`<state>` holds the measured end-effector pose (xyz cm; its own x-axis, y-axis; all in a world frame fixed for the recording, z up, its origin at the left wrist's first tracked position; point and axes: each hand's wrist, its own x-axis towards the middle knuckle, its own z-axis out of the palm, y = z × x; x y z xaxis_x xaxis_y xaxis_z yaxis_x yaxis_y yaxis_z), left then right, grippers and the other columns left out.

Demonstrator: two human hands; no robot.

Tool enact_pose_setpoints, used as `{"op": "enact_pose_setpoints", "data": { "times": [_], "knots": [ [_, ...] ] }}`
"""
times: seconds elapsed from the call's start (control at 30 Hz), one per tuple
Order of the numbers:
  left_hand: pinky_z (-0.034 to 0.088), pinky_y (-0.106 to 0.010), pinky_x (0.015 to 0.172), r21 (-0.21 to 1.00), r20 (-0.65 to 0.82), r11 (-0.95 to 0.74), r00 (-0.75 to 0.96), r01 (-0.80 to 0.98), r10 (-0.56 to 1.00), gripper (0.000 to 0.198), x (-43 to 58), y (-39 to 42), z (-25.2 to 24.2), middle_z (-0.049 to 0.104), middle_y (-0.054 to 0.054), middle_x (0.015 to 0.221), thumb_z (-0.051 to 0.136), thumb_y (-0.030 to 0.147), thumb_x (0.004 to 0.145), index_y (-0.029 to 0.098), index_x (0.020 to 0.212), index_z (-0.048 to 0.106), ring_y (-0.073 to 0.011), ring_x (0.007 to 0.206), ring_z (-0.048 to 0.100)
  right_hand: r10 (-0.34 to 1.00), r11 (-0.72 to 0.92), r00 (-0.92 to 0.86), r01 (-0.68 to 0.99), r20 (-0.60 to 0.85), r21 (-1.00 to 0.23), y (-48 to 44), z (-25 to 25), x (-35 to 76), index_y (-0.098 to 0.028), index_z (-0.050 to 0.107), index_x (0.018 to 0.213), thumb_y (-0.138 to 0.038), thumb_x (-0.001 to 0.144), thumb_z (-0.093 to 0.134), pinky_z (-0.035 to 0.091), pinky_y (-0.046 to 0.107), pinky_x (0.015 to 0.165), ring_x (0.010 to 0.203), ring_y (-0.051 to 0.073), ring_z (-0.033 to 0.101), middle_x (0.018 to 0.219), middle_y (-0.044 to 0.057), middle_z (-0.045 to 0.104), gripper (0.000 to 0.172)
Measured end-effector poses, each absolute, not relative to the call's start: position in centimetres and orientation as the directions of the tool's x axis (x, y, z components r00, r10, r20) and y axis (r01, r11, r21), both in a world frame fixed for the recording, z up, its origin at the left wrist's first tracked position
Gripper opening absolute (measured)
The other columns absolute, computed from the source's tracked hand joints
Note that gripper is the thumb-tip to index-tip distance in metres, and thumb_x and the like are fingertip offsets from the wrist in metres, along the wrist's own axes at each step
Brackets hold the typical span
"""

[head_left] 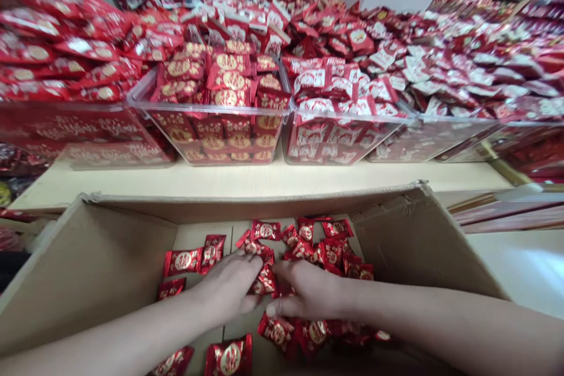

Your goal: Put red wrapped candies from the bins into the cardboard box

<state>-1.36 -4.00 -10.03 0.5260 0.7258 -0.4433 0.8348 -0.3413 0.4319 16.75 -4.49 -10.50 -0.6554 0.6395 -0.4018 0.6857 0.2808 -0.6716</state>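
Small red wrapped candies [230, 358] with gold round prints lie on the bottom of an open cardboard box [118, 247]. Both hands are down inside it, close together near the middle. My left hand [231, 285] is curled, with candies [263, 281] between its fingers and thumb. Facing it, my right hand [311, 289] is also curled, its thumb below and its fingers over candies partly hidden from view. A denser heap [330, 252] lies beyond my right hand, and more packets lie under the right forearm. A few lie scattered to the left.
Behind the box runs a pale wooden shelf [247, 181]. Clear plastic bins on it are heaped with red packets: a gold-printed bin [220, 135], a white-printed bin [328, 138] and others to both sides. The box's far wall [264, 208] stands before the shelf.
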Motion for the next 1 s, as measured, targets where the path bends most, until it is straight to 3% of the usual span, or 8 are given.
{"op": "enact_pose_setpoints", "data": {
  "times": [0.13,0.27,0.43,0.53,0.6,0.7,0.8,1.0],
  "knots": [
    [0.036,-0.022,0.049,0.550,-0.371,-0.240,0.491,0.800,0.788,0.019,-0.5,-2.9,-7.7,0.055,0.005,0.064,0.061,0.036,0.063,0.023,0.073,0.052,-0.0154,0.059,0.053,0.775,-0.181,-0.499,0.412,-0.387,-0.893,-3.4,-8.4,16.2,-0.013,0.053,0.090,-0.028,0.070,0.059,0.042,0.022,0.058,0.067,0.013,0.054,0.079,0.004,0.061,0.026],
    [0.032,-0.019,0.046,0.684,-0.307,-0.144,0.461,0.715,0.833,0.023,-0.5,-1.8,-4.9,0.046,0.009,0.057,0.067,0.032,0.059,0.021,0.064,0.047,-0.0107,0.055,0.047,0.783,-0.271,-0.511,0.234,-0.355,-0.934,-2.3,-5.7,16.3,-0.013,0.053,0.072,-0.026,0.068,0.061,0.037,0.019,0.047,0.050,0.008,0.046,0.059,-0.003,0.054,0.016],
    [0.040,-0.021,0.055,0.838,-0.225,-0.060,0.443,0.542,0.868,0.011,-1.6,-0.9,-0.1,0.056,0.006,0.062,0.055,0.030,0.073,0.020,0.072,0.056,-0.0119,0.060,0.052,0.840,-0.126,-0.494,0.226,-0.225,-0.966,-0.6,-0.7,16.6,-0.013,0.058,0.070,-0.035,0.072,0.058,0.039,0.021,0.050,0.053,0.009,0.048,0.059,-0.001,0.055,0.022],
    [0.043,-0.023,0.061,0.926,-0.080,-0.066,0.363,0.371,0.928,0.015,-2.7,-0.2,1.7,0.060,0.003,0.071,0.050,0.033,0.078,0.021,0.081,0.059,-0.0128,0.066,0.055,0.895,0.188,-0.444,0.310,0.033,-0.932,1.4,3.8,16.3,-0.015,0.059,0.075,-0.031,0.075,0.055,0.040,0.020,0.051,0.054,0.009,0.049,0.062,-0.001,0.056,0.017],
    [0.042,-0.022,0.056,0.953,-0.026,-0.057,0.269,0.297,0.963,0.015,-3.2,0.2,2.0,0.059,0.003,0.072,0.048,0.032,0.080,0.021,0.087,0.056,-0.0120,0.065,0.056,0.872,0.448,-0.398,0.415,0.285,-0.792,3.2,6.9,15.8,-0.016,0.059,0.077,-0.028,0.077,0.053,0.040,0.020,0.055,0.057,0.009,0.050,0.065,-0.001,0.057,0.014],
    [0.038,-0.020,0.046,0.962,-0.042,-0.009,0.182,0.273,0.982,0.015,-3.6,0.6,1.8,0.056,0.004,0.067,0.048,0.031,0.080,0.022,0.091,0.052,-0.0110,0.060,0.055,0.763,0.643,-0.400,0.550,0.507,-0.533,6.2,10.4,14.5,-0.015,0.061,0.078,-0.025,0.078,0.052,0.040,0.022,0.063,0.063,0.010,0.052,0.069,-0.001,0.059,0.013],
    [0.038,-0.020,0.045,0.954,-0.046,-0.010,0.181,0.300,0.982,0.015,-3.6,0.4,1.3,0.053,0.005,0.062,0.048,0.030,0.081,0.021,0.092,0.052,-0.0105,0.058,0.052,0.718,0.678,-0.432,0.610,0.546,-0.409,9.0,11.9,13.0,-0.013,0.063,0.083,-0.021,0.077,0.053,0.039,0.022,0.066,0.067,0.010,0.053,0.073,0.000,0.062,0.014],
    [0.039,-0.020,0.047,0.958,-0.063,-0.002,0.217,0.288,0.974,0.016,-3.7,0.1,0.7,0.051,0.006,0.061,0.048,0.031,0.082,0.021,0.093,0.051,-0.0112,0.060,0.054,0.737,0.661,-0.525,0.692,0.426,-0.291,11.5,11.1,11.5,-0.015,0.065,0.089,-0.026,0.079,0.053,0.038,0.023,0.067,0.074,0.014,0.056,0.081,0.003,0.066,0.019]
  ]
}}
